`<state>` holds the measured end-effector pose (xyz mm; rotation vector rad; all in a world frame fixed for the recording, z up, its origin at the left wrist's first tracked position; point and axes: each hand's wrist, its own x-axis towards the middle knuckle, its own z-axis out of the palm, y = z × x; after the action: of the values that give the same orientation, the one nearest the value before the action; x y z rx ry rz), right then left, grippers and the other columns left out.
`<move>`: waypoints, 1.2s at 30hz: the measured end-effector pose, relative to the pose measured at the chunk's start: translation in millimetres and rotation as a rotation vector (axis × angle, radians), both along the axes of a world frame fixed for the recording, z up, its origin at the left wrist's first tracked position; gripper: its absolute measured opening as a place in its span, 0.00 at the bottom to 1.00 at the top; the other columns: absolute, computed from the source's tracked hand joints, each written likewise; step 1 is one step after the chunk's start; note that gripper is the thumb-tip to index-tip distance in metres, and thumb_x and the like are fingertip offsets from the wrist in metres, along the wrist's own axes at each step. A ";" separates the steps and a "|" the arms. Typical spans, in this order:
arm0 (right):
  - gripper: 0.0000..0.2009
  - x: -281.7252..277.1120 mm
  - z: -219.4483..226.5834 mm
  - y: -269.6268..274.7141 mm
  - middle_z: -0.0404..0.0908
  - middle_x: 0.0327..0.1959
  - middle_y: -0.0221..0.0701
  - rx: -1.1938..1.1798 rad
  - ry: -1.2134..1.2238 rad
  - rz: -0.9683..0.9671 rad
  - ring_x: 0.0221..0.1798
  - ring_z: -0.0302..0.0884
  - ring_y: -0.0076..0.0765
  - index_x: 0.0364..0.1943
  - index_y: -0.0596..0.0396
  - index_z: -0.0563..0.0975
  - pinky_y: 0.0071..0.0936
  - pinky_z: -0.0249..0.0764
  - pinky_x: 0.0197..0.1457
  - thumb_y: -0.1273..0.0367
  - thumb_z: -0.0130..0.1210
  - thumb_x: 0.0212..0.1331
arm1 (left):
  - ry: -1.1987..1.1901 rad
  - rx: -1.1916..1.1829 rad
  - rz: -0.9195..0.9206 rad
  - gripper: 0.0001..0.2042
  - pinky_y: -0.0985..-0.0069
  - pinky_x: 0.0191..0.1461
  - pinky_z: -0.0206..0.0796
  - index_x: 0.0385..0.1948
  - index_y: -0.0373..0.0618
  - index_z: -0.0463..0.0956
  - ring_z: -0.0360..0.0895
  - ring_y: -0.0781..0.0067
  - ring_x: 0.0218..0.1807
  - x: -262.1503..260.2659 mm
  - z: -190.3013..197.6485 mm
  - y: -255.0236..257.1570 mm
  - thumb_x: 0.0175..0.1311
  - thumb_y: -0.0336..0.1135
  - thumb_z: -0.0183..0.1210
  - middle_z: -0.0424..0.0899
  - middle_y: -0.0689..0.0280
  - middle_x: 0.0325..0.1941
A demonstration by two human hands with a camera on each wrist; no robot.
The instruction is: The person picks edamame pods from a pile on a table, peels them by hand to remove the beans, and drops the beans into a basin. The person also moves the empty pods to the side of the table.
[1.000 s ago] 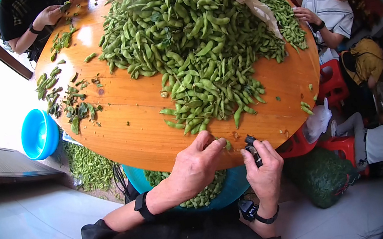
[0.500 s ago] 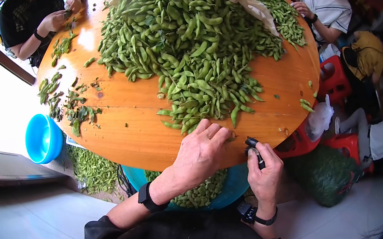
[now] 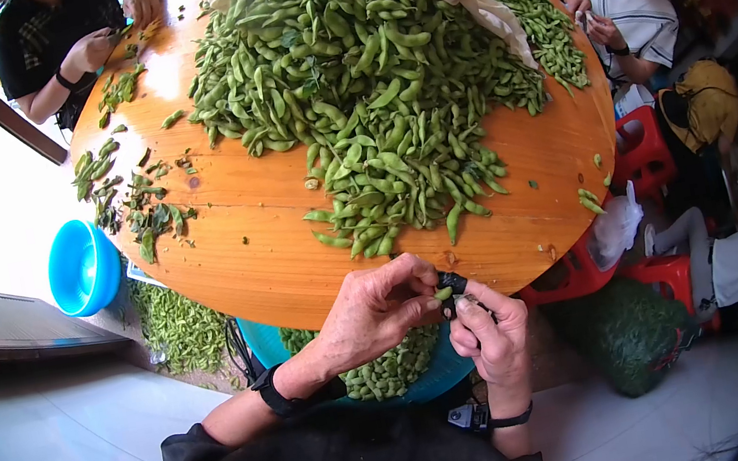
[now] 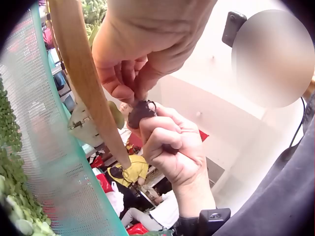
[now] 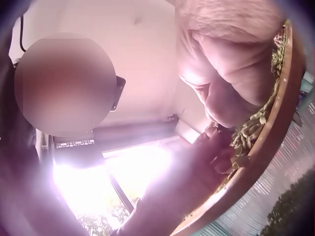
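Pod heap (image 3: pixel 374 83) beyond hands (image 3: pixel 435 302), seemingly unobstructed.

Both hands curled, fingertips meeting: left (image 3: pixel 373 310), right (image 3: pixel 489 332).

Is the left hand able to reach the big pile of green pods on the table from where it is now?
Probably yes. The left hand, pinching one pod at the table edge, has only bare wood between it and the pile. It must first let the pod go.

Hand (image 5: pixel 231 73) — pods (image 5: pixel 251 129) at table rim (image 5: pixel 275 142)
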<state>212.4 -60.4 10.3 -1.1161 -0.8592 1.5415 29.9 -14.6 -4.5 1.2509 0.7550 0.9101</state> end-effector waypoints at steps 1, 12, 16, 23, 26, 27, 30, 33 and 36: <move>0.11 1.2 -1.8 -0.1 0.69 0.28 0.24 0.010 -0.008 0.023 0.21 0.62 0.14 0.51 0.69 0.76 0.16 0.56 0.20 0.78 0.51 0.67 | -0.033 -0.049 0.010 0.09 0.77 0.48 0.79 0.42 0.38 0.71 0.80 0.81 0.43 0.1 0.9 -0.8 0.63 0.18 0.57 0.82 0.65 0.35; 0.11 14.2 2.8 -0.6 0.69 0.23 0.25 -0.005 0.259 0.182 0.20 0.63 0.17 0.50 0.64 0.78 0.15 0.56 0.20 0.80 0.52 0.65 | -0.653 -0.590 -0.260 0.17 0.81 0.34 0.70 0.48 0.39 0.69 0.80 0.76 0.31 -6.5 -13.1 -4.3 0.59 0.22 0.64 0.84 0.66 0.31; 0.09 1.7 12.0 -8.0 0.70 0.24 0.26 -0.003 0.079 0.107 0.20 0.65 0.19 0.46 0.63 0.79 0.18 0.59 0.21 0.79 0.53 0.63 | -0.564 -0.584 -0.223 0.17 0.81 0.34 0.69 0.49 0.40 0.69 0.79 0.78 0.32 -6.8 -13.4 -9.8 0.60 0.23 0.64 0.82 0.68 0.30; 0.07 -6.7 10.4 -19.9 0.73 0.27 0.37 0.334 -0.691 0.268 0.27 0.75 0.41 0.37 0.63 0.78 0.31 0.70 0.31 0.80 0.57 0.54 | 0.322 -0.008 -0.239 0.19 0.72 0.42 0.72 0.54 0.39 0.69 0.81 0.72 0.41 -28.8 5.0 -34.1 0.64 0.31 0.63 0.80 0.59 0.38; 0.07 -12.3 13.9 -22.2 0.74 0.28 0.38 0.397 -0.784 0.267 0.28 0.77 0.44 0.37 0.63 0.78 0.33 0.72 0.31 0.80 0.58 0.54 | 0.305 0.233 -0.146 0.19 0.69 0.41 0.72 0.56 0.39 0.69 0.81 0.63 0.41 -26.7 -3.8 -42.3 0.66 0.29 0.60 0.80 0.54 0.39; 0.07 -15.4 14.2 -23.0 0.75 0.28 0.38 0.446 -0.845 0.245 0.29 0.77 0.46 0.37 0.62 0.78 0.34 0.72 0.31 0.79 0.58 0.54 | 0.273 0.354 -0.083 0.18 0.68 0.41 0.72 0.57 0.38 0.68 0.81 0.59 0.39 -25.3 -5.9 -44.2 0.66 0.27 0.59 0.80 0.53 0.39; 0.07 -19.3 14.1 -24.5 0.75 0.28 0.38 0.513 -0.911 0.220 0.28 0.77 0.46 0.38 0.61 0.78 0.34 0.72 0.31 0.79 0.59 0.54 | 0.285 0.231 -0.095 0.19 0.65 0.40 0.71 0.58 0.38 0.68 0.81 0.56 0.39 -22.9 -7.4 -49.9 0.64 0.22 0.55 0.80 0.52 0.40; 0.07 -18.4 14.6 -25.3 0.74 0.28 0.38 0.534 -0.939 0.204 0.28 0.77 0.45 0.38 0.61 0.78 0.34 0.72 0.31 0.79 0.59 0.54 | 0.257 0.137 -0.130 0.21 0.64 0.39 0.72 0.58 0.38 0.67 0.81 0.53 0.39 -24.0 -6.3 -47.9 0.61 0.20 0.55 0.80 0.50 0.40; 0.08 0.1 22.3 -24.5 0.74 0.29 0.38 0.483 -0.992 0.158 0.28 0.76 0.45 0.38 0.61 0.78 0.34 0.72 0.31 0.80 0.58 0.53 | 0.225 0.113 -0.185 0.24 0.65 0.39 0.73 0.60 0.39 0.66 0.82 0.53 0.38 -25.5 -1.3 -47.4 0.60 0.20 0.55 0.81 0.51 0.40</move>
<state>212.5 -84.9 32.6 -1.4495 -1.8934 0.7373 4.4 -62.1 -5.8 1.5139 0.7576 0.6756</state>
